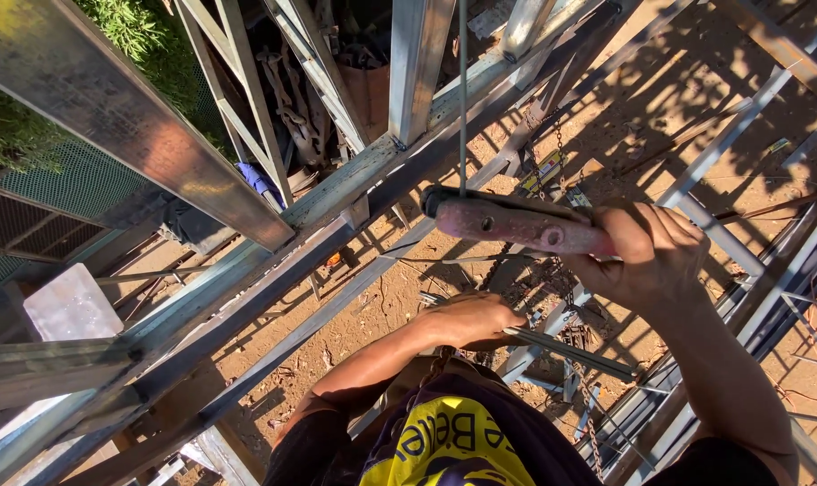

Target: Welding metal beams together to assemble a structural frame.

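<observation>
My right hand (647, 247) grips a reddish, worn welding electrode holder (516, 225) held level, its jaw end pointing left. A thin grey welding rod (462, 90) stands straight up from the jaw near the steel frame. My left hand (467, 319) is lower, closed around a bundle of thin grey rods (575, 354) that stick out to the right. I look down from high up on a metal frame; my yellow and dark shirt (449, 441) fills the bottom.
A diagonal steel beam (273, 261) runs from lower left to upper right under the holder. More steel tubes (121, 117) and rails cross all around. Far below lie bare dirt ground (660, 99), a hanging chain (561, 153), scrap metal and green mesh fence (76, 180).
</observation>
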